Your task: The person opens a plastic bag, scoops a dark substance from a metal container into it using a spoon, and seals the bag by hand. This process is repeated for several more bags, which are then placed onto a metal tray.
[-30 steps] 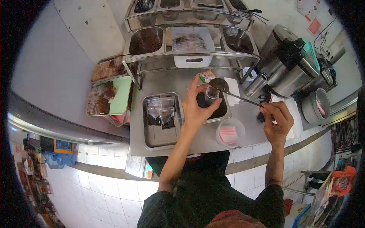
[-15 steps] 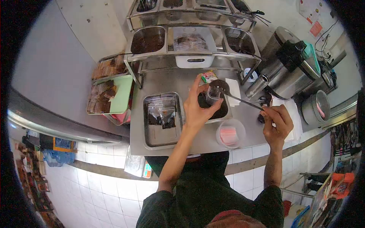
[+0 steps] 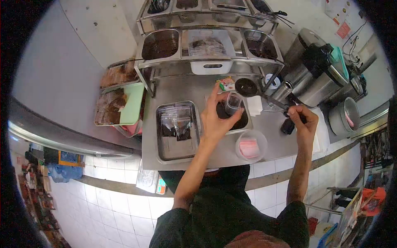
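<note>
My left hand [image 3: 217, 118] grips a small clear plastic cup [image 3: 233, 102] above a metal tray of dark contents [image 3: 242, 122]. In my right hand [image 3: 303, 119] is the handle of a black ladle [image 3: 246, 87], whose round bowl is up and to the right of the cup, apart from it. A small colourful packet [image 3: 226, 84] lies behind the cup. To the left, a metal tray [image 3: 178, 153] holds clear bags with dark contents. A round clear tub [image 3: 250, 146] with pink-and-white slips stands in front of the held cup.
A metal rack [image 3: 206, 59] with pans and a white basket [image 3: 211, 67] spans the back. Large metal pots [image 3: 316, 89] stand at the right. A green tray [image 3: 132, 103] with filled bags is at the left. White paper [image 3: 320, 132] lies near my right hand.
The ladle's bowl has moved from over the cup to the right and slightly back. My left hand holds the cup in nearly the same place.
</note>
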A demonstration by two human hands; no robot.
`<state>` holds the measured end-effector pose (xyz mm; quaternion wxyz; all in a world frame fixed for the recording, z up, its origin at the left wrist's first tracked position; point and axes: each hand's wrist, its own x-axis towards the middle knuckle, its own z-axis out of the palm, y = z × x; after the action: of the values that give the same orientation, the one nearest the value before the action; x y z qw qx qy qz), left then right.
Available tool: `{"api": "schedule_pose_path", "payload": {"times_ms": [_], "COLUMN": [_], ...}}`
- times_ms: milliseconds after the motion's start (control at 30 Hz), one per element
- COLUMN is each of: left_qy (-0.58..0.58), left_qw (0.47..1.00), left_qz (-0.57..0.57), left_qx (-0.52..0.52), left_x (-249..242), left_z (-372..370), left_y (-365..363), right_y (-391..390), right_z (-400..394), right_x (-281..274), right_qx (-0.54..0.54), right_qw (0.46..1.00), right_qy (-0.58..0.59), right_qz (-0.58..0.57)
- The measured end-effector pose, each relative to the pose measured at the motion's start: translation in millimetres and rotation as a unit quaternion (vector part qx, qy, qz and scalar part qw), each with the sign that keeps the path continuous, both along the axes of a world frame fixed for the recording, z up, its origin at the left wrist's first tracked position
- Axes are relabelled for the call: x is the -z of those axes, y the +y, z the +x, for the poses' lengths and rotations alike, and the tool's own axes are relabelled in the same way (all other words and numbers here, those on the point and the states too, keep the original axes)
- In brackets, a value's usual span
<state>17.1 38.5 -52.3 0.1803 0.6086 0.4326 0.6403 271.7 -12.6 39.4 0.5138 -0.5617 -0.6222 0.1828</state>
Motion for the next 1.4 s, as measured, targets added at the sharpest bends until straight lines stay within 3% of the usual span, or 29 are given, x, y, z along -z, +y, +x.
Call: {"api": "schedule_pose_path", "payload": {"times_ms": [133, 267, 433, 533, 633, 800, 967, 1100, 1267, 1400], "left_qy": [-0.005, 0.001, 0.007, 0.014, -0.01, -0.106, -0.123, -0.178, -0.194, -0.168], "left_qw": [1.0, 0.999, 0.997, 0.998, 0.999, 0.993, 0.988, 0.971, 0.965, 0.972], "left_qz": [0.005, 0.037, 0.066, 0.061, 0.03, 0.04, -0.029, -0.101, -0.101, -0.084], "left_qx": [-0.007, -0.026, -0.032, -0.031, -0.012, 0.039, 0.091, 0.121, 0.145, 0.14], "left_x": [2, 4, -3, 0, 7, 16, 16, 6, 2, -2], "left_z": [0, -2, -3, -2, 1, 1, -6, -6, -3, -1], "left_y": [0, 0, -6, -4, -3, -1, 4, 2, 2, 3], "right_y": [15, 31, 33, 37, 44, 51, 53, 55, 53, 57], "right_z": [24, 26, -24, -66, -97, -116, -108, -99, -90, -87], "right_x": [13, 60, 101, 78, 71, 73, 70, 70, 69, 72], "right_qx": [0.004, -0.032, -0.08, -0.043, -0.058, -0.079, -0.136, -0.168, -0.194, -0.194], "right_qw": [0.987, 0.997, 0.957, 0.952, 0.968, 0.981, 0.985, 0.982, 0.976, 0.974], "right_qy": [0.127, -0.058, -0.276, -0.264, -0.177, -0.065, 0.016, 0.056, 0.097, 0.099], "right_qz": [-0.094, -0.045, 0.03, 0.149, 0.17, 0.162, 0.105, 0.071, 0.022, 0.063]}}
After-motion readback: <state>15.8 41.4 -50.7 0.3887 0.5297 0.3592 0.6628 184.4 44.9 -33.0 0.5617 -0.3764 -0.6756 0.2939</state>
